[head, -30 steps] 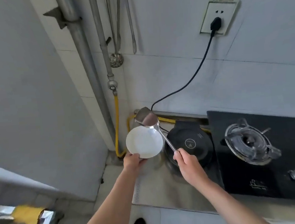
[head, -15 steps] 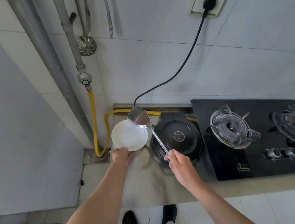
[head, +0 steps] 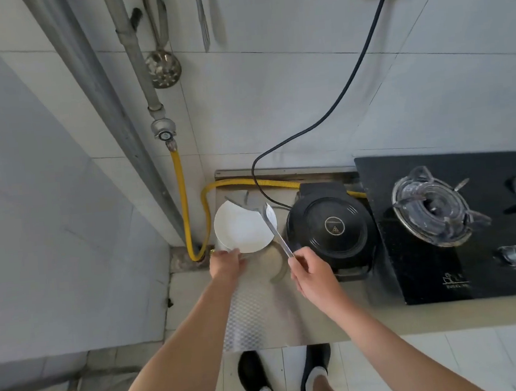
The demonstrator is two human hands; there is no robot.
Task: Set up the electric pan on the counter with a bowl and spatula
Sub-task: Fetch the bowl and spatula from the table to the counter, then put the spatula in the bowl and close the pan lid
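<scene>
A round black electric pan (head: pixel 331 231) with its lid shut stands on the steel counter (head: pixel 261 313), plugged in by a black cord (head: pixel 349 78). Just left of it, my left hand (head: pixel 225 262) grips the near rim of a white bowl (head: pixel 238 229), held low over the counter's back left corner. My right hand (head: pixel 311 271) holds the handle of a metal spatula (head: pixel 277 238); its blade reaches over the bowl's far right part and hides some of the rim.
A black gas hob (head: pixel 459 227) with burners fills the counter right of the pan. A yellow gas hose (head: pixel 185 201) and grey pipes run down the wall at left. A slotted ladle (head: pixel 163 68) hangs above. My feet show below the counter edge.
Both hands have lowered the bowl and spatula toward the counter's back left corner beside the pan. The view has tilted downward.
</scene>
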